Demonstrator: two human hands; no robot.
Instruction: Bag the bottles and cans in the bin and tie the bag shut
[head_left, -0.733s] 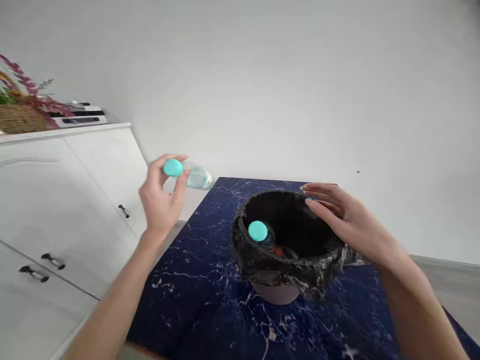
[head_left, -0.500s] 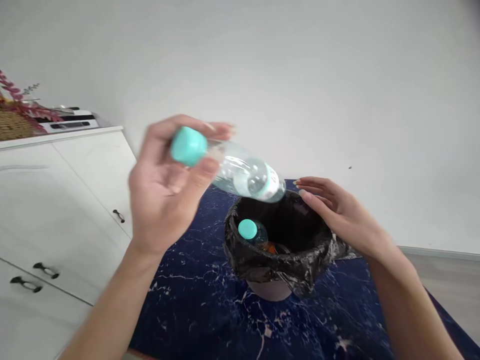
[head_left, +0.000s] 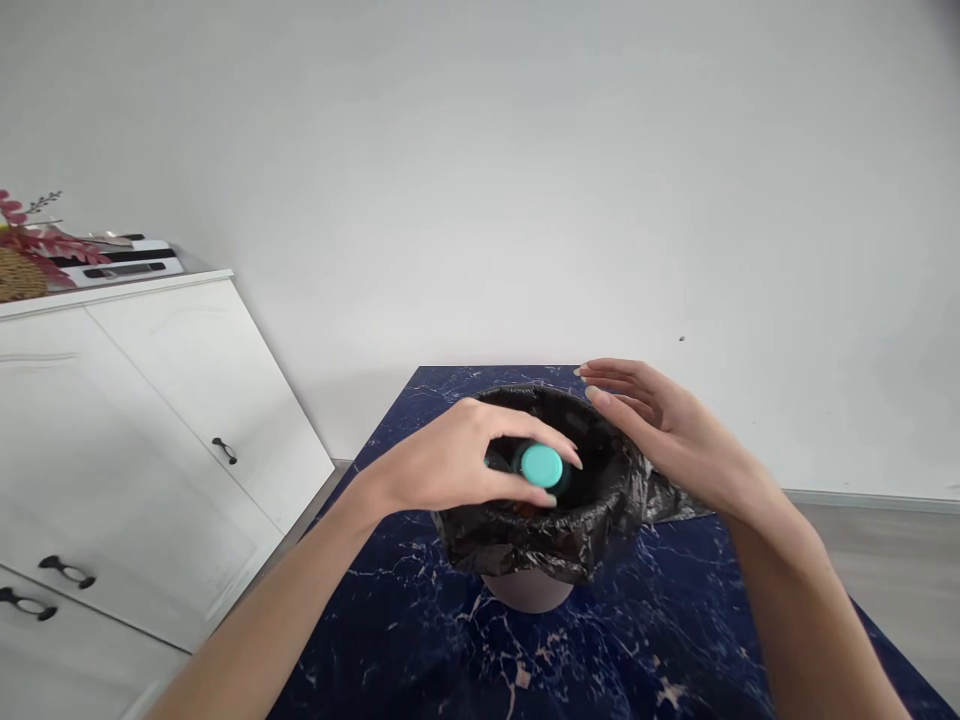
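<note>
A clear plastic bottle with a teal cap (head_left: 541,465) stands roughly upright inside the bin, its body mostly hidden. My left hand (head_left: 457,458) reaches in from the left, thumb and fingers curved round the bottle just at the cap. The black bin liner (head_left: 525,545) is folded over the rim of the bin (head_left: 529,590). My right hand (head_left: 660,415) is at the bin's right rim, fingers stretched and apart from the thumb, holding nothing. Whether its fingertips touch the liner, I cannot tell. Other contents of the bin are dark and largely covered by my left hand.
The bin stands on a dark blue marble-patterned table (head_left: 420,650). To the left is a white cabinet (head_left: 150,400) with black handles, bearing a woven basket (head_left: 19,278) and pink flowers. Behind the table rises a white wall (head_left: 487,180).
My left hand has carried the bottle down and right into the bin, turning it from tilted to roughly upright. My right hand has stayed by the rim. The view has shifted slightly.
</note>
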